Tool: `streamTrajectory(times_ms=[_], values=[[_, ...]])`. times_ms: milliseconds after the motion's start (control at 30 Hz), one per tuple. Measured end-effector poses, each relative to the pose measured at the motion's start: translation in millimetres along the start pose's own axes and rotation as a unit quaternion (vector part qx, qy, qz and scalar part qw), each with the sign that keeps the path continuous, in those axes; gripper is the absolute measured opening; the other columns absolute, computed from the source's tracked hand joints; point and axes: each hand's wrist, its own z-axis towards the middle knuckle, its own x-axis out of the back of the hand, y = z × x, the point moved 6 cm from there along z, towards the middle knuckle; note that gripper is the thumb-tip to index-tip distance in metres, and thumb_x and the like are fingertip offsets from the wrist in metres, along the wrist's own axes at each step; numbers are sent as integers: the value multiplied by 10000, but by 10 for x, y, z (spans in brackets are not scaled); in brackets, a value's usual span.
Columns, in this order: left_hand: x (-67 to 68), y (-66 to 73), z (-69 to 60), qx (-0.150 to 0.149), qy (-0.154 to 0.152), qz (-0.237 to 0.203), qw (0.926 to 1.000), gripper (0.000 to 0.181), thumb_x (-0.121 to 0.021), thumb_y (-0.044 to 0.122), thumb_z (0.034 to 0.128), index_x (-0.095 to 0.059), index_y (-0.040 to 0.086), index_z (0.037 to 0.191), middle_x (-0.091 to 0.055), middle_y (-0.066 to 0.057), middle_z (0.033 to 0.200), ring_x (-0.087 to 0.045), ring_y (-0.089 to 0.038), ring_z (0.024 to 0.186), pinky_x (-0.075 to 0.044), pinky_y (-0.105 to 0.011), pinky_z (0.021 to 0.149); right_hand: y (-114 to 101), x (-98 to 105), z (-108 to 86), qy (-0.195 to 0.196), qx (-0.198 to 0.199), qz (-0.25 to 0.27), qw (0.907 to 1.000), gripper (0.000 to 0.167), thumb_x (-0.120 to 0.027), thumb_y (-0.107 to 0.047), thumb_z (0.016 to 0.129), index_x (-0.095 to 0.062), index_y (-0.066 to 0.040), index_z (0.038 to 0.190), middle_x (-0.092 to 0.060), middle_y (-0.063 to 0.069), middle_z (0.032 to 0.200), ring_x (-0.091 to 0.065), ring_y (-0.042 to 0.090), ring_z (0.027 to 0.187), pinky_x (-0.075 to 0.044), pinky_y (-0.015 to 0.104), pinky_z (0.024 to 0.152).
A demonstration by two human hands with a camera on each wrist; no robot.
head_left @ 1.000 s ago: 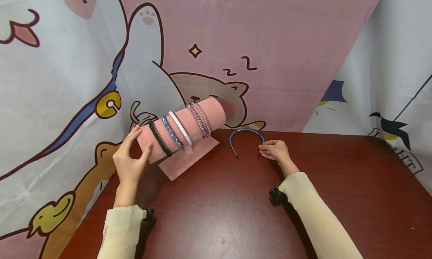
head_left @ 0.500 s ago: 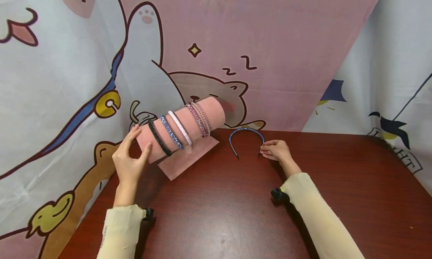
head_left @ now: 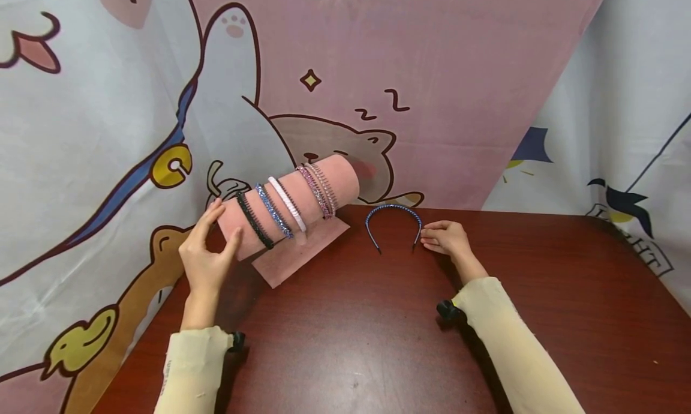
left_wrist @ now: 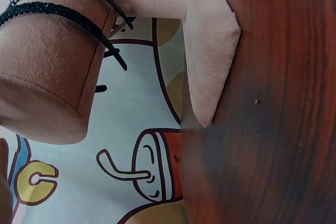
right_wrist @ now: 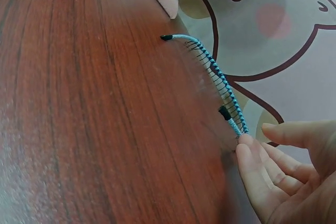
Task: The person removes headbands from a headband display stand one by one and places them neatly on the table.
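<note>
A pink padded headband stand (head_left: 345, 177), a cylinder on a short post and flat base, stands at the table's back left. My left hand (head_left: 207, 264) holds its near left end, thumb in front and fingers over the far side. Several headbands circle it: black (head_left: 255, 221), glittery blue (head_left: 274, 211), white (head_left: 288, 204) and two pinkish ones. A thin blue toothed headband (head_left: 391, 206) rests on the table right of the stand, its tips towards me. At its right side is my right hand (head_left: 449, 241); the right wrist view shows the thumb apart from the fingers, fingertips at the band.
The dark red-brown wooden table (head_left: 345, 336) runs from me to a cartoon-printed cloth (head_left: 432, 54) hanging behind and at the left. The stand's pink base (head_left: 302, 255) lies flat close to that cloth.
My right hand has let go of the blue headband's right arm and shifted slightly right. The headband stays almost in place. My left hand keeps its hold on the stand.
</note>
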Motion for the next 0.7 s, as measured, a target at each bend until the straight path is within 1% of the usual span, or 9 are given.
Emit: streamTrajectory(times_ms=[133,267,367,533,700], values=[[-3,-3,0,-2,-11,-11,10000,468,-817,159,787,-709,97,1237,-696,-103,1284,-643,-216,1239,-432,-173,1085,-15,5,-2,46,63,-98,9999,432,-606,-48,961,-492,138,1334,-723,-76,769,-712,42,693,-614,260,753],[-2,-9,-4,20,-15,-3,10000,469,-818,162,787,-709,102,1239,-691,-51,1300,-645,-238,1235,-432,-174,1085,-40,1,-8,80,113,-197,9997,441,-606,-57,962,-492,133,1344,-727,-79,775,-718,43,713,-612,273,782],[-1,-13,-8,31,-21,4,10000,468,-818,169,787,-709,104,1238,-690,-40,1303,-646,-256,1231,-430,-171,1085,-64,-6,-20,78,134,-214,9996,448,-607,-62,963,-490,136,1347,-724,-81,767,-717,42,714,-612,276,786],[-6,-21,-7,56,-34,1,10000,471,-820,173,786,-709,103,1238,-695,-103,1286,-644,-263,1234,-428,-169,1086,-109,-31,-36,87,176,-195,9996,426,-613,-73,964,-508,127,1326,-714,-92,745,-710,29,694,-611,264,768],[-9,-25,-4,70,-37,-22,10000,472,-821,166,783,-709,98,1237,-693,-146,1274,-641,-251,1241,-428,-172,1089,-166,-66,-54,46,230,-41,9997,402,-619,-72,959,-520,122,1296,-713,-100,743,-721,47,706,-612,262,761]])
